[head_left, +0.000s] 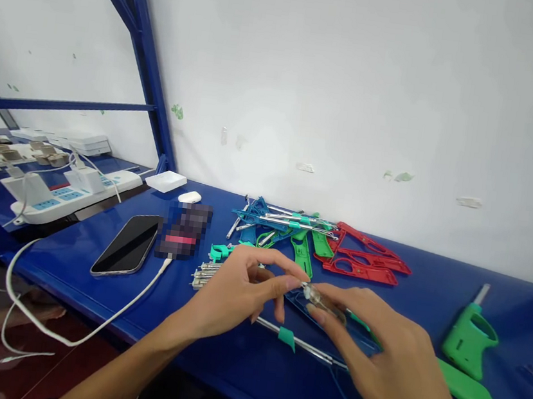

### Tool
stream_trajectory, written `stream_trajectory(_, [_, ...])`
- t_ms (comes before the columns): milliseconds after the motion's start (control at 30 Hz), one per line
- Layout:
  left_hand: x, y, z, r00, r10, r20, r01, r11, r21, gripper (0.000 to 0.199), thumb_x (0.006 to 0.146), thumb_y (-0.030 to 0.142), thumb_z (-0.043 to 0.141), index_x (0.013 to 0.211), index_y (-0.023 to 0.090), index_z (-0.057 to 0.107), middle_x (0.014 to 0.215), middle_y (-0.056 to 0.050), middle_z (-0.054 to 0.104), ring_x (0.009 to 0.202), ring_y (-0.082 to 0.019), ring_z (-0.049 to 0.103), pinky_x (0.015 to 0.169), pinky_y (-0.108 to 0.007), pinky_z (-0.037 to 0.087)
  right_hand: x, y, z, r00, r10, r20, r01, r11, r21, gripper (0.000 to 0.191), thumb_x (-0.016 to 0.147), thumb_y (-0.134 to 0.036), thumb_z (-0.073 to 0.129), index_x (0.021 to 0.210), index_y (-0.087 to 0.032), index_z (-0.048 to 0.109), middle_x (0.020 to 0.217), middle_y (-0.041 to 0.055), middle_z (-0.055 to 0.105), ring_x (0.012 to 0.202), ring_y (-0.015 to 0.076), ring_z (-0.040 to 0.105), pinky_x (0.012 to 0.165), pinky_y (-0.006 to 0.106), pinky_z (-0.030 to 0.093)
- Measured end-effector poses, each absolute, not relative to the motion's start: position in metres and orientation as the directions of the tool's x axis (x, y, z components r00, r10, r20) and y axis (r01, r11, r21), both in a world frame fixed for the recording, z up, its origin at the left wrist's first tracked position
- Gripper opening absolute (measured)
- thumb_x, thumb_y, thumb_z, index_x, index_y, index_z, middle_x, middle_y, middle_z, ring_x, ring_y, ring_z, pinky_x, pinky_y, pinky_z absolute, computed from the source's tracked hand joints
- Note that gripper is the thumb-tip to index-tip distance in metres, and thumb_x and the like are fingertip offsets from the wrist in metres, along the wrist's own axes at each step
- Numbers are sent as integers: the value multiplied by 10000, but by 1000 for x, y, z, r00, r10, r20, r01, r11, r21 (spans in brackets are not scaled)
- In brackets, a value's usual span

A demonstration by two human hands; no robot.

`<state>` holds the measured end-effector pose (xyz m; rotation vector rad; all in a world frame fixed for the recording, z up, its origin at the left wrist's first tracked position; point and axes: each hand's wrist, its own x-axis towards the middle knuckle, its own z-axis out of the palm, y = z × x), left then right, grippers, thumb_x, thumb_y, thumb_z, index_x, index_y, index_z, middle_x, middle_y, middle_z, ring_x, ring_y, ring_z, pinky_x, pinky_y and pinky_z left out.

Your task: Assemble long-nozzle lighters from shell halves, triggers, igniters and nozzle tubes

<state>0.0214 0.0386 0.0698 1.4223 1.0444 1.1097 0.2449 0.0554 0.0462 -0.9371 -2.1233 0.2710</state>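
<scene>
Between thumb and fingers, my right hand (382,343) holds a small clear lighter fuel tank (324,300) with a whitish end. My left hand (243,287) pinches at that whitish end; any small part between its fingertips is hidden. Under my hands lie a metal lighter tube with a teal clip (287,338) and a dark blue plastic lighter shell, partly covered. Several more clear tanks (203,276) sit in a row left of my left hand. Beyond my right hand stands a green lighter (470,338), with a green casing piece (471,393) closer to me.
Behind my hands is a pile of blue and green shells with metal tubes (288,221), beside red shells (369,257). To the left lie a phone (127,244), a blurred-out device with a white cable (110,323), and a power strip (77,196). A white wall backs the blue table.
</scene>
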Motion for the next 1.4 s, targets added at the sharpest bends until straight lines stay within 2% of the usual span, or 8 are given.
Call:
stream_trajectory(133, [24,38,73,150,976,158,-12,-158,987,146,878,280,803,963,199,715,611,71,602,496,-64,610,400,-123,363,242,58,49,-452,663,597,493,743,-453,190,1019,-315,648,1187,-393,692,1036,-90,746,894,126,715,777,225,534])
stream_trajectory(267, [23,38,74,132,974,186,-29,-184,983,192,838,181,816,916,187,641,809,51,672,489,-43,611,450,-152,406,244,61,49,-488,633,601,482,770,-419,208,1038,-291,614,1217,-343,706,1053,-39,751,927,159,710,792,263,549])
stream_trajectory(767, [24,36,71,144,975,171,-21,-170,985,401,864,224,791,793,217,396,851,38,701,518,-42,532,502,-198,484,249,61,51,-526,570,632,484,811,-329,234,1064,-293,577,1256,-298,710,1063,-21,744,945,139,694,800,225,553])
stream_trajectory(1000, [24,32,69,180,965,192,135,-218,967,335,903,195,730,797,219,413,862,39,700,532,-54,537,507,-221,454,250,62,49,-542,564,623,495,813,-306,238,1066,-337,563,1221,-293,738,1052,10,745,920,181,690,763,279,572])
stream_trajectory(1133, [24,29,68,191,945,265,261,-309,914,374,944,201,676,770,233,346,815,46,698,562,-77,510,517,-252,396,253,63,43,-541,570,618,499,809,-310,267,1074,-291,533,1262,-337,717,1081,15,729,943,194,669,764,302,555])
stream_trajectory(1267, [24,28,67,249,899,360,378,-433,819,398,963,160,617,750,234,289,750,54,593,643,-98,501,574,-279,368,256,64,42,-562,571,598,459,817,-349,322,1067,-228,526,1307,-373,683,1097,3,713,956,178,648,756,279,552])
stream_trajectory(1400, [23,27,65,340,828,446,398,-556,729,387,942,72,544,734,227,257,732,46,480,666,-109,458,608,-297,348,258,61,43,-579,577,576,435,816,-381,365,1080,-203,480,1333,-402,651,1138,-6,699,1025,171,618,778,264,558])
